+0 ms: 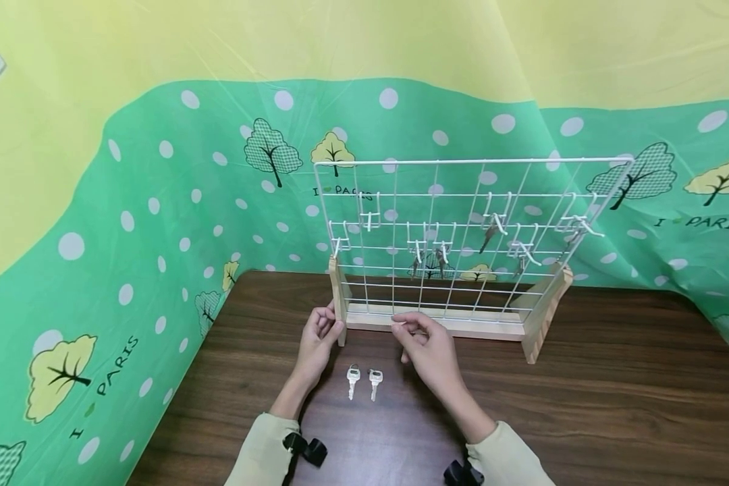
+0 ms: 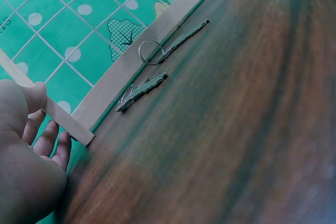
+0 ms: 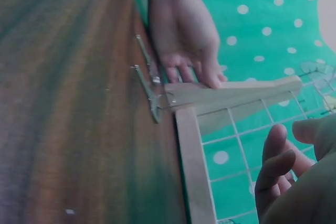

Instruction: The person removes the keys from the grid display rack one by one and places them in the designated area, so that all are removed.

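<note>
Left grip (image 1: pixel 317 345): fingers against the wooden upright (image 1: pixel 338 297) of the wire rack (image 1: pixel 474 161); from where I stand, I cannot tell if it clamps. Right grip (image 1: pixel 428 347): empty, fingers loosely bent, near the base rail (image 1: pixel 486 329). 2 keys (image 1: pixel 352 385) lie on the table (image 1: pixel 632 378), between the grips, back toward the sleeves (image 1: pixel 264 449). Expect light, stiff, slippery metal; pinch each at its wider end (image 1: pixel 353 375)

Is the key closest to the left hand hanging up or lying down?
Lying down: the key rests flat on the brown table, in front of the rack.
</note>
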Tool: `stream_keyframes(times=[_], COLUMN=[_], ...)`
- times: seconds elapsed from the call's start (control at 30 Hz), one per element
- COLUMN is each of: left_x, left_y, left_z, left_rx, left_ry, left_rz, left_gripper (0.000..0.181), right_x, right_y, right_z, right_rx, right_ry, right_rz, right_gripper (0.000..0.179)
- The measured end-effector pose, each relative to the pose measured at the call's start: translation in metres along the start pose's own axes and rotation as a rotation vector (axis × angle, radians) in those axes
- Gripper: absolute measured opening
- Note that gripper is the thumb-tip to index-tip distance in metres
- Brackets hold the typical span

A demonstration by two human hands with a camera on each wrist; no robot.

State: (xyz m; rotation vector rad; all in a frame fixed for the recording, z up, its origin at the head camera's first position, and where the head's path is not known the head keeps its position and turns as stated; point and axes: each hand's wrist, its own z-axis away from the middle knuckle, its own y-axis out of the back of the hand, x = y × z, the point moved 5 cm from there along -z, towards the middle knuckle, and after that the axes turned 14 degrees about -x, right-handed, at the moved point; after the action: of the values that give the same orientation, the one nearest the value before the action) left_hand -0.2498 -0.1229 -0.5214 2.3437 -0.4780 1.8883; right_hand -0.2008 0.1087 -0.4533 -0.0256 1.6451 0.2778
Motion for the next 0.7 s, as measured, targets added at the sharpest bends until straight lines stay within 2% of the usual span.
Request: stream_keyframes(times=[0.3, 0.7], left_x=[-0.003, -0.002], left_y=[0.0, 0.001], left_z=[-0.001, 0.0], left_rx=[-0.004, 0.007], left_ry=[0.002, 0.015], left_rz=[-0.01, 0.0], left_gripper=[0.021, 0.024], right_x=[-0.012, -0.03], right_y=[0.015, 0.018], right_z=[-0.005, -0.01], right_rx=[0.103, 0.112], right_ry=[0.031, 0.091], right_rz=[-0.178, -0.232], right_gripper=[0.025, 0.036])
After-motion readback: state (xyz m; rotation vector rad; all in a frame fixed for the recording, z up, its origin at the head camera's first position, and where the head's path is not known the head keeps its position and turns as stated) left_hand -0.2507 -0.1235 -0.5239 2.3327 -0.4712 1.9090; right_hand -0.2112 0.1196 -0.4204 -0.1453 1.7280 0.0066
